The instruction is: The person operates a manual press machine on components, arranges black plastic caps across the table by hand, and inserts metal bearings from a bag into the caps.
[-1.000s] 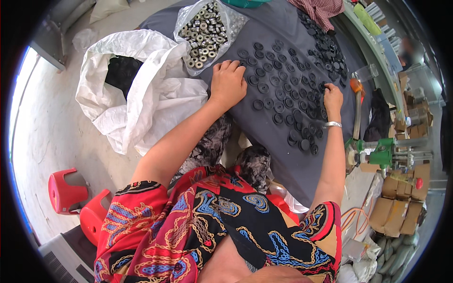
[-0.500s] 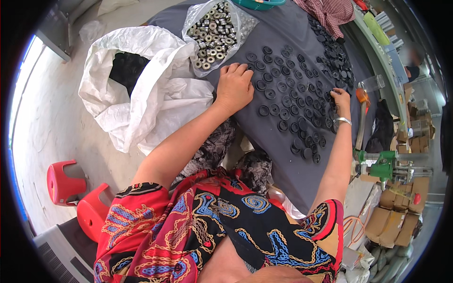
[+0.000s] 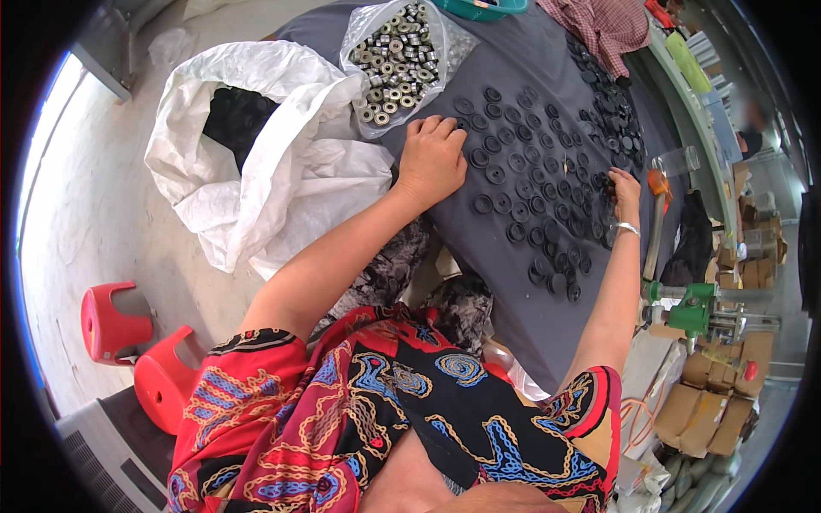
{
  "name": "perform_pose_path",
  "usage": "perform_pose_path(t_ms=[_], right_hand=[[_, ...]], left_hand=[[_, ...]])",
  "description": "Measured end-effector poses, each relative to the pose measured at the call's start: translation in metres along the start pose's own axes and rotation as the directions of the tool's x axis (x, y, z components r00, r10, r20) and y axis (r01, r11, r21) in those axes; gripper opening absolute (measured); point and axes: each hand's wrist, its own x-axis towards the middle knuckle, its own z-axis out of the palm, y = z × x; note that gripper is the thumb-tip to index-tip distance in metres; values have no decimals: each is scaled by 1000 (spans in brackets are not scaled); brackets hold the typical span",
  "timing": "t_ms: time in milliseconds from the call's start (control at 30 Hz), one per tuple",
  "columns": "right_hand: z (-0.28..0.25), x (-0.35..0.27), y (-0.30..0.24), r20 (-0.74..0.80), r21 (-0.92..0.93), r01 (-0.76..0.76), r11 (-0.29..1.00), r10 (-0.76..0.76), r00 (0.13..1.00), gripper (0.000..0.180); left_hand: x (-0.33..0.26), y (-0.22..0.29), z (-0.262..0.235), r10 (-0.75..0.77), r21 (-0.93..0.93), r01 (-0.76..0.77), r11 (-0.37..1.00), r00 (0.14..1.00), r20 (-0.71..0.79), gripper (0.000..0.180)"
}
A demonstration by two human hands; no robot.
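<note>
Several small black round rings (image 3: 522, 184) lie spread in rows over a dark grey table (image 3: 496, 282). My left hand (image 3: 432, 154) rests palm down on the cloth at the left edge of the rings, fingers slightly spread, touching the nearest ones. My right hand (image 3: 623, 190), with a silver bracelet at the wrist, is at the right side of the spread, fingers curled over a few black rings. A clear plastic bag of silver metal bearings (image 3: 398, 47) lies open just beyond my left hand.
A large white sack (image 3: 282, 171) with black parts inside stands left of the table. A heap of more black rings (image 3: 611, 103) lies at the far right. Red stools (image 3: 128, 342), a green tool (image 3: 693, 308) and cardboard boxes (image 3: 710, 402) surround the table.
Both hands have stayed on the rings; my right hand has shifted slightly along the right side of the spread. The view has tilted a little.
</note>
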Motion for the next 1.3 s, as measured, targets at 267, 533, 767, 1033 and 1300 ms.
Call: perform_pose_path(t_ms=[267, 533, 767, 1033, 1300], right_hand=[[-7, 24, 23, -226, -732, 342, 590, -683, 694, 22], [24, 31, 1, -57, -535, 480, 696, -596, 801, 25], [-28, -13, 9, 48, -482, 400, 780, -432, 901, 27], [-22, -56, 19, 6, -687, 260, 679, -353, 936, 33], [-8, -118, -5, 177, -426, 601, 676, -589, 789, 22]], left_hand=[[1, 2, 0, 8, -15, -7, 1000, 1000, 6, 29], [1, 1, 0, 4, 0, -4, 1000, 1000, 11, 29], [0, 1, 1, 6, -5, -6, 1000, 1000, 15, 29], [0, -1, 6, 37, 18, -37, 999, 999, -27, 24], [-1, -3, 1, 23, 32, -24, 999, 1000, 13, 26]])
